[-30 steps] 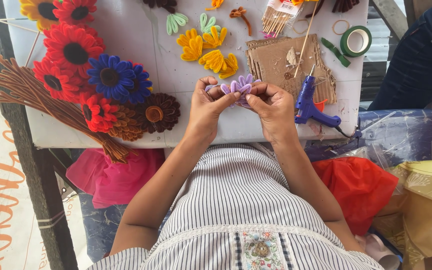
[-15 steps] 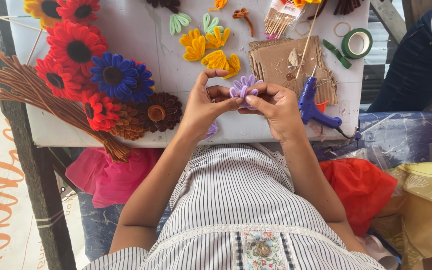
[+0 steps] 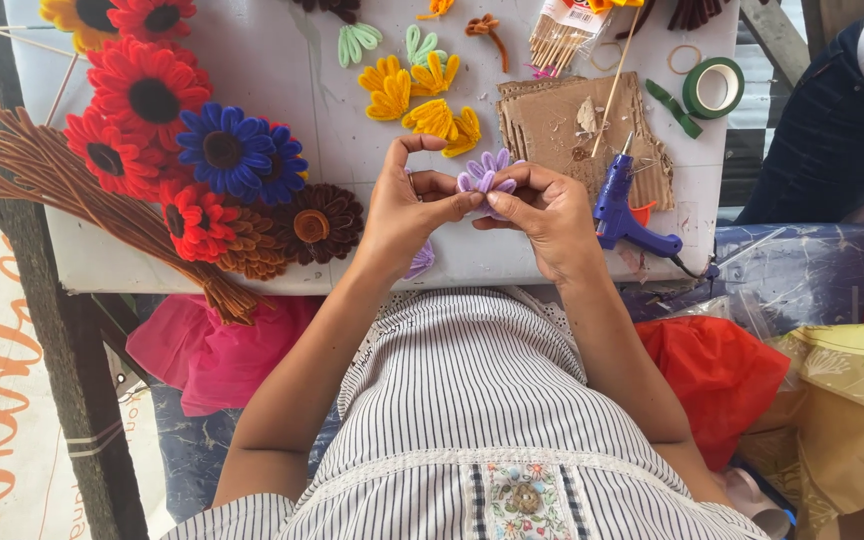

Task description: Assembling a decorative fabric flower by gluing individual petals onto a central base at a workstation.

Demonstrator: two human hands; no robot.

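Both hands meet at centre frame over the white surface (image 3: 252,90). Left hand (image 3: 407,210) and right hand (image 3: 542,215) pinch a small lilac flower (image 3: 484,172) between them; fingers of both closed on it, thumb and forefinger tips touching its petals from either side. Flower sits just above the fingertips, off the surface, just left of the cardboard (image 3: 562,125). Left forefinger arches up over the thumb. More lilac petals (image 3: 419,260) peek out under the left palm, near the surface's lower edge. Blue glue gun (image 3: 624,205) lies just right of the right hand, nozzle pointing up onto the cardboard. Yellow flowers (image 3: 422,95) upper centre, above the hands. Green leaves (image 3: 357,42) above those. Red flowers (image 3: 147,90) upper left, blue flower (image 3: 232,150) just beside them, brown flower (image 3: 317,222) just left of the left hand. Brown stems (image 3: 82,200) bundle runs diagonally along the left edge. Green tape roll (image 3: 714,88) upper right; stick pack (image 3: 562,35) top centre-right. Pink bag (image 3: 212,350) below the surface at left, red bag (image 3: 717,370) at right.
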